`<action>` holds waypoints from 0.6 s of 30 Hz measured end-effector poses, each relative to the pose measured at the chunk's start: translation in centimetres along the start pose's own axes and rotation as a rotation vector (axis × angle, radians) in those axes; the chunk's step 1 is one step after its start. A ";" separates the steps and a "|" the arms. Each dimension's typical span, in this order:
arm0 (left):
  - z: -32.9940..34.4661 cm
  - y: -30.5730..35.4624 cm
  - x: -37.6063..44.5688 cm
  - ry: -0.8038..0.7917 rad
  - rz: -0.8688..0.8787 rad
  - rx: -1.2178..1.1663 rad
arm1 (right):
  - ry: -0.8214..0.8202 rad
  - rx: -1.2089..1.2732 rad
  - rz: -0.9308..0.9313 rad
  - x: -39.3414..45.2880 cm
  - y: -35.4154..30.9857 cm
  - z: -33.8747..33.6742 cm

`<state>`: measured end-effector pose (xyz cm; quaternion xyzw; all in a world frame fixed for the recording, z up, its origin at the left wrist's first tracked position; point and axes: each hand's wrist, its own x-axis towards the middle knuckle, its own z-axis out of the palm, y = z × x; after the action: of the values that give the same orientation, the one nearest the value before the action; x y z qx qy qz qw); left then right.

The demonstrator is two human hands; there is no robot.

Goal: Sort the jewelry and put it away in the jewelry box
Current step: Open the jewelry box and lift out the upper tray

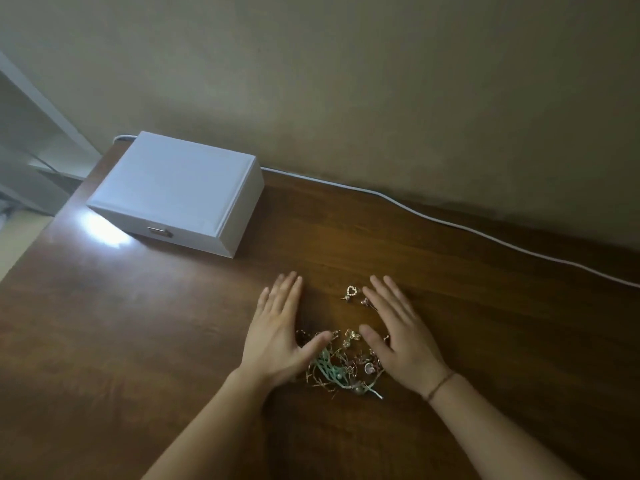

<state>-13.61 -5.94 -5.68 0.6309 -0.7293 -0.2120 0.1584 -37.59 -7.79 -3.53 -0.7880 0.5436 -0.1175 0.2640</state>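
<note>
Apparently corralling the pile [341,367]: left hand [277,337] and right hand [398,336] flat either side, fingers spread, grasping nothing. Shut box [173,192] beyond, well apart.

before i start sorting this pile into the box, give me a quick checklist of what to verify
1. Jewelry box open and ready: not ok, its lid is shut and the front clasp looks closed.
2. Both hands free: ok, the left hand and right hand lie flat and open on the wooden table, holding nothing.
3. Pieces separated: not ok, the jewelry pile is tangled; only the heart-shaped piece and a few small bits beside it lie apart.
4. Path to the box clear: ok, bare table between pile and box.
5. White cable out of the way: ok, it runs along the wall.
6. Space inside the box: cannot tell.
</note>
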 end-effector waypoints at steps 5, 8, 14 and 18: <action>1.9 3.3 -1.6 -0.101 0.119 -0.046 | -0.163 -0.077 -0.086 0.0 -1.1 1.4; 3.9 5.9 -2.7 -0.166 0.140 -0.116 | -0.179 -0.018 -0.023 -3.0 -0.6 1.8; 6.3 9.4 -3.6 -0.322 0.229 -0.207 | 0.197 -0.050 -0.106 -8.7 0.1 0.1; 4.3 7.9 -3.4 -0.250 0.281 -0.263 | 0.276 -0.114 -0.127 -8.5 -0.6 -0.9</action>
<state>-22.01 -1.26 -5.27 0.4660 -0.7899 -0.3577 0.1758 -40.82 -0.05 -1.58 -0.8108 0.5297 -0.2101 0.1340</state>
